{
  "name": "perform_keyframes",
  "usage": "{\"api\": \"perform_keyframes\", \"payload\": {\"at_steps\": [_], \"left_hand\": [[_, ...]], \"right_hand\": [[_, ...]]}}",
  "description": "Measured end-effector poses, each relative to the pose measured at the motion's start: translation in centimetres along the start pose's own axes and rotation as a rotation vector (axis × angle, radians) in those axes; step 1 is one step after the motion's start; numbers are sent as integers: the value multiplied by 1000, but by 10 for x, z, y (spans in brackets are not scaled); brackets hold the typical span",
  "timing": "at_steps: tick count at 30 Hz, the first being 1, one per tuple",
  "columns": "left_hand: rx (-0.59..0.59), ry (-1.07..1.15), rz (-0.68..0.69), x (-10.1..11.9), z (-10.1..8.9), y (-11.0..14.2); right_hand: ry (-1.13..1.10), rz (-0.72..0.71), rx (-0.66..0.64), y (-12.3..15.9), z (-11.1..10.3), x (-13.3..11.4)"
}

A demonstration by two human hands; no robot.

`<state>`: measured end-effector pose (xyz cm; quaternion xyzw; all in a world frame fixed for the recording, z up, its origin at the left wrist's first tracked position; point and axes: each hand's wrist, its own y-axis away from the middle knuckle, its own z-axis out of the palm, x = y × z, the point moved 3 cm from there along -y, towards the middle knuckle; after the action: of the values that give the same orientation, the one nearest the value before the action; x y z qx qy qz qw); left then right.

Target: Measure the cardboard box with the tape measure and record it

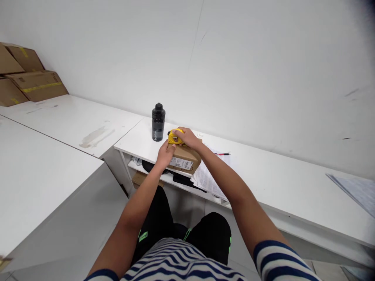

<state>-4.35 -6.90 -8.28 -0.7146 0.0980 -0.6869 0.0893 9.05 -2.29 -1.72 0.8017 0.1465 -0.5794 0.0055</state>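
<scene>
A small brown cardboard box [184, 160] with a white label on its near side sits at the front edge of a white desk [263, 175]. My right hand [187, 137] is closed round a yellow tape measure [175, 136] on top of the box. My left hand [165, 153] is curled against the box's left end, just below the tape measure, fingers pinched together at its near edge; what they pinch is too small to make out.
A black bottle [158, 122] stands just left of the box. Printed papers [206, 180] lie under the box's right side, a red pen [222, 154] behind them. More paper [356, 191] lies far right. Cardboard boxes [26, 76] are stacked at the far left.
</scene>
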Motion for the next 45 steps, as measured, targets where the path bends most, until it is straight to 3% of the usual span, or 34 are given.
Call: {"api": "perform_keyframes", "payload": {"at_steps": [4, 11, 16, 22, 38, 45], "left_hand": [[21, -10, -21, 1, 0, -4], [0, -26, -21, -4, 1, -8], [-21, -22, -4, -4, 2, -9], [-16, -37, -28, -1, 3, -9], [-18, -60, -57, 0, 3, -8], [113, -232, -96, 4, 12, -5]], "right_hand": [[45, 59, 62, 18, -26, 4], [-6, 115, 192, 82, -92, 24], [-86, 136, 263, 106, -116, 50], [-154, 94, 266, 105, -117, 64], [-167, 87, 261, 107, -117, 58], [-143, 46, 211, 87, -94, 18]]}}
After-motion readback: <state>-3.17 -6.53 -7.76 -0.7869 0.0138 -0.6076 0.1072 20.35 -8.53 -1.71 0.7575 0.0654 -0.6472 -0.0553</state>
